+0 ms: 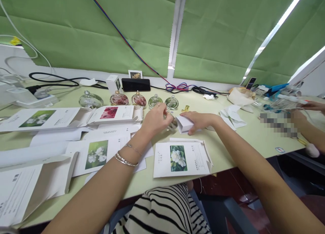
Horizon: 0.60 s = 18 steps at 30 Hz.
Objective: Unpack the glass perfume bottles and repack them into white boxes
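Our left hand (156,119) pinches the round clear glass bottle (173,124); our right hand (197,120) clasps the small white cardboard box (184,125); we should squeeze that box only lightly.

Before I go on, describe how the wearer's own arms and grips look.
The left forearm is bare, with a slim chain and silver-coloured bangles near the wrist. The ungloved left grip seems to wear a ring. The right forearm and ungloved right grip show no jewellery. No sleeves are in view.
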Motion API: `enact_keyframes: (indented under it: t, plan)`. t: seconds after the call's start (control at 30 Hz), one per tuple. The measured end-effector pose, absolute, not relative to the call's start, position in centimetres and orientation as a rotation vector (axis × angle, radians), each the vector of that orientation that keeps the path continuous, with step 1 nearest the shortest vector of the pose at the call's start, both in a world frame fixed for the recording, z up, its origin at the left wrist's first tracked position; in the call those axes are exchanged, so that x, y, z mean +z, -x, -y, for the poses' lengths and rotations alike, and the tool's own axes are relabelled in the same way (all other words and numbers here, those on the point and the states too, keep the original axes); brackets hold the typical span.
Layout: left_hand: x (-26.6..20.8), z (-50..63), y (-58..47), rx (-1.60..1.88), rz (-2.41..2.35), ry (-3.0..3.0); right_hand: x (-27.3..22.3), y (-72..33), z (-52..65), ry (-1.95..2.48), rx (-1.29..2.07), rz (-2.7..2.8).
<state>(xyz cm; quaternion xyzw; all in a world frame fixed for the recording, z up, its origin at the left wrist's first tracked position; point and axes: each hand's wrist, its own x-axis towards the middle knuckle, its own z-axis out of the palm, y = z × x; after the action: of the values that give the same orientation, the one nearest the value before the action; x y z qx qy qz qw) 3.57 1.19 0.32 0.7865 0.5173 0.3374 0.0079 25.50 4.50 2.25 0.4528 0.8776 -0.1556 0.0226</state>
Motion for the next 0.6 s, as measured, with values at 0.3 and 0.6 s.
enact_keyframes:
  t: [0.3, 0.6]
  plan:
    - [0.2, -1.3, -3.9, 1.172, -1.635, -2.38, 2.7, -19.2, -1.4, -1.618, -0.497, -2.949]
    - [-0.1, -0.8, -3.9, 1.438, -1.531, -2.228, 5.5, -21.2, -3.8, -2.109, -0.16, -3.005]
